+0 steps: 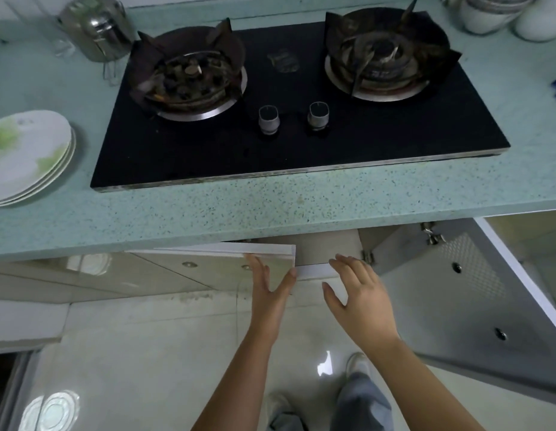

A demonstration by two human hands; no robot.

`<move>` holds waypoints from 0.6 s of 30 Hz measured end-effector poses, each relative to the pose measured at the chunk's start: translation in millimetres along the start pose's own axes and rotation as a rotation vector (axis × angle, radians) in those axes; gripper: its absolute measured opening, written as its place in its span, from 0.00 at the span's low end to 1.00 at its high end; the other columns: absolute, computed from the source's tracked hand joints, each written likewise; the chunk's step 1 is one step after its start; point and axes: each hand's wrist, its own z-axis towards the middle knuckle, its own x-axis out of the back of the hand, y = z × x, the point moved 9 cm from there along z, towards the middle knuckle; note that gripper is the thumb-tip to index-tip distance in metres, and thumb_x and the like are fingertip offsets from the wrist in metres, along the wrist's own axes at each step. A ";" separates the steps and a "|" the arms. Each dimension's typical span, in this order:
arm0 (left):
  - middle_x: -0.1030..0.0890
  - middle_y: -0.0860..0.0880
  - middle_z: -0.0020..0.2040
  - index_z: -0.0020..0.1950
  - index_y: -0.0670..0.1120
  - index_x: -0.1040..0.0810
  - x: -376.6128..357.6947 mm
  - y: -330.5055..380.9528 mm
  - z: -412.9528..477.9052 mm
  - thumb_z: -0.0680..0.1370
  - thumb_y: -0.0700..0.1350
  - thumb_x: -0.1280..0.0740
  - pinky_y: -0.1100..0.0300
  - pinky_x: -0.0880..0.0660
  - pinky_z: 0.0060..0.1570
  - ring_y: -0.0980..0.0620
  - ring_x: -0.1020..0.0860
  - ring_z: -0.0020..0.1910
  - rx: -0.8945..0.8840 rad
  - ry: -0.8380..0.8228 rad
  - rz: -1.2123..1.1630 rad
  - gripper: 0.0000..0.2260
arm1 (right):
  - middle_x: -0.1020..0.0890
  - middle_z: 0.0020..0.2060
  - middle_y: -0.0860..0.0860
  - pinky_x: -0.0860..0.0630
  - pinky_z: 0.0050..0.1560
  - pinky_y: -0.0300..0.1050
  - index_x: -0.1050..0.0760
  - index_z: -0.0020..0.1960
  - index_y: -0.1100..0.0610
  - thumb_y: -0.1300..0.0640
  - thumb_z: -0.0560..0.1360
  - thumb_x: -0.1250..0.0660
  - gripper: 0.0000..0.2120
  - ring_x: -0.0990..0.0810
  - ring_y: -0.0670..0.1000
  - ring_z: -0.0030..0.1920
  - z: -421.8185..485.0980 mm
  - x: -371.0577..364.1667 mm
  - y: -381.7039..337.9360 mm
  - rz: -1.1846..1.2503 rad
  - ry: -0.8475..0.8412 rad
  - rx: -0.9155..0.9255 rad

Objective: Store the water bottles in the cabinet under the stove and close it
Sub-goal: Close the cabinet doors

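Pressing flat, left hand (pixel 269 290) fingers (pixel 255 266) touch the cabinet door (pixel 205 265).

My left forearm (pixel 247 368) and my right forearm (pixel 416 384), both bare, reach forward from below. My left hand (pixel 272 286) is flat, the fingers straight and close together, the thumb spread wide to the right. My right hand (pixel 360 295) is just beside it, not touching it, fingers straight and a little spread.

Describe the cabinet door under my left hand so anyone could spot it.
Find the black glass two-burner stove in the speckled green countertop. Below its front edge is a glossy beige cabinet door, slightly ajar, touched by the left hand. The neighbouring right door stands wide open.
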 end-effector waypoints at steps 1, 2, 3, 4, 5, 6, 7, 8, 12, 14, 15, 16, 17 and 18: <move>0.55 0.56 0.76 0.71 0.60 0.64 -2.0 2.6 4.7 0.70 0.52 0.31 0.59 0.44 0.65 0.57 0.46 0.73 -0.004 -0.005 0.002 0.45 | 0.18 0.52 0.56 0.23 0.54 0.52 0.24 0.54 0.60 0.49 0.70 0.41 0.19 0.21 0.58 0.53 2.1 0.3 0.2 -0.005 0.006 0.006; 0.56 0.56 0.76 0.71 0.60 0.65 -4.2 5.4 9.4 0.68 0.54 0.31 0.58 0.44 0.66 0.57 0.46 0.73 -0.008 -0.013 0.009 0.46 | 0.18 0.51 0.56 0.23 0.54 0.52 0.24 0.54 0.60 0.49 0.70 0.41 0.19 0.21 0.58 0.53 3.9 0.5 0.9 -0.008 0.008 0.008; 0.56 0.57 0.76 0.71 0.60 0.65 -6.1 7.9 14.4 0.68 0.55 0.31 0.57 0.45 0.67 0.57 0.46 0.73 -0.011 -0.020 0.018 0.47 | 0.18 0.51 0.56 0.23 0.54 0.52 0.24 0.53 0.60 0.50 0.70 0.41 0.18 0.20 0.58 0.52 5.2 1.0 2.2 -0.009 0.011 0.007; 0.56 0.57 0.76 0.71 0.59 0.66 -7.3 10.2 19.3 0.68 0.54 0.30 0.56 0.45 0.68 0.57 0.47 0.73 -0.012 -0.022 0.031 0.47 | 0.18 0.51 0.56 0.23 0.53 0.52 0.24 0.53 0.59 0.50 0.70 0.41 0.18 0.20 0.58 0.52 6.3 1.7 3.5 -0.010 0.016 0.007; 0.57 0.56 0.76 0.71 0.58 0.66 -8.2 11.4 24.2 0.70 0.53 0.30 0.55 0.45 0.68 0.57 0.47 0.73 -0.011 -0.020 0.047 0.47 | 0.18 0.50 0.56 0.23 0.53 0.51 0.24 0.53 0.59 0.50 0.70 0.41 0.18 0.20 0.58 0.52 6.8 2.7 4.7 -0.012 0.021 0.008; 0.57 0.55 0.76 0.72 0.57 0.66 -8.7 12.1 28.3 0.70 0.53 0.30 0.55 0.46 0.69 0.57 0.48 0.73 -0.004 -0.014 0.064 0.47 | 0.18 0.50 0.56 0.23 0.53 0.51 0.24 0.52 0.59 0.50 0.70 0.41 0.17 0.20 0.58 0.51 7.1 3.9 5.8 -0.016 0.025 0.009; 0.56 0.54 0.76 0.72 0.55 0.65 -9.6 12.6 31.4 0.71 0.52 0.30 0.54 0.46 0.70 0.57 0.48 0.73 0.004 -0.007 0.077 0.47 | 0.18 0.50 0.56 0.23 0.52 0.51 0.24 0.52 0.59 0.50 0.70 0.41 0.17 0.20 0.58 0.51 7.4 4.9 7.0 -0.019 0.027 0.009; 0.56 0.53 0.76 0.73 0.54 0.65 -11.4 13.4 33.1 0.71 0.52 0.30 0.54 0.47 0.70 0.56 0.48 0.73 0.007 -0.003 0.084 0.47 | 0.18 0.50 0.56 0.23 0.52 0.51 0.24 0.52 0.59 0.50 0.70 0.41 0.17 0.20 0.58 0.51 7.2 6.0 8.8 -0.023 0.025 0.007; 0.55 0.51 0.76 0.73 0.52 0.66 -17.7 18.2 31.7 0.70 0.52 0.29 0.54 0.46 0.70 0.53 0.47 0.74 -0.002 0.029 0.111 0.48 | 0.18 0.51 0.55 0.23 0.52 0.50 0.24 0.53 0.59 0.50 0.70 0.41 0.17 0.20 0.58 0.52 2.4 13.4 17.2 -0.035 0.015 -0.013; 0.54 0.50 0.76 0.73 0.52 0.65 -16.1 17.1 28.7 0.70 0.54 0.30 0.51 0.45 0.71 0.52 0.47 0.74 0.015 0.042 0.197 0.48 | 0.18 0.51 0.55 0.23 0.52 0.51 0.24 0.54 0.58 0.51 0.70 0.39 0.16 0.20 0.57 0.52 -3.8 18.9 24.1 -0.038 0.009 -0.036; 0.54 0.50 0.76 0.73 0.53 0.65 -15.6 15.5 25.8 0.69 0.56 0.30 0.49 0.44 0.71 0.52 0.47 0.74 0.029 0.034 0.261 0.48 | 0.18 0.52 0.55 0.23 0.52 0.51 0.24 0.54 0.59 0.52 0.70 0.37 0.16 0.20 0.57 0.52 -8.1 22.2 29.5 -0.036 0.008 -0.055; 0.53 0.50 0.76 0.73 0.53 0.64 -15.4 14.0 21.3 0.69 0.58 0.30 0.48 0.43 0.71 0.51 0.46 0.74 0.050 0.025 0.328 0.48 | 0.18 0.52 0.55 0.22 0.52 0.52 0.24 0.54 0.59 0.53 0.69 0.36 0.16 0.20 0.58 0.52 -13.2 26.5 36.0 -0.031 0.007 -0.078; 0.51 0.49 0.76 0.74 0.53 0.62 -15.9 12.7 15.0 0.69 0.59 0.31 0.47 0.42 0.71 0.51 0.46 0.74 0.068 0.018 0.392 0.47 | 0.18 0.52 0.55 0.22 0.52 0.53 0.25 0.54 0.59 0.53 0.69 0.36 0.16 0.21 0.58 0.52 -19.0 31.3 44.2 -0.026 0.003 -0.106; 0.50 0.49 0.76 0.74 0.52 0.59 -18.3 12.4 7.3 0.69 0.59 0.31 0.47 0.43 0.71 0.51 0.45 0.73 0.072 0.012 0.451 0.45 | 0.19 0.52 0.55 0.22 0.53 0.54 0.25 0.55 0.59 0.53 0.69 0.36 0.17 0.21 0.58 0.52 -25.8 37.2 53.5 -0.020 0.000 -0.137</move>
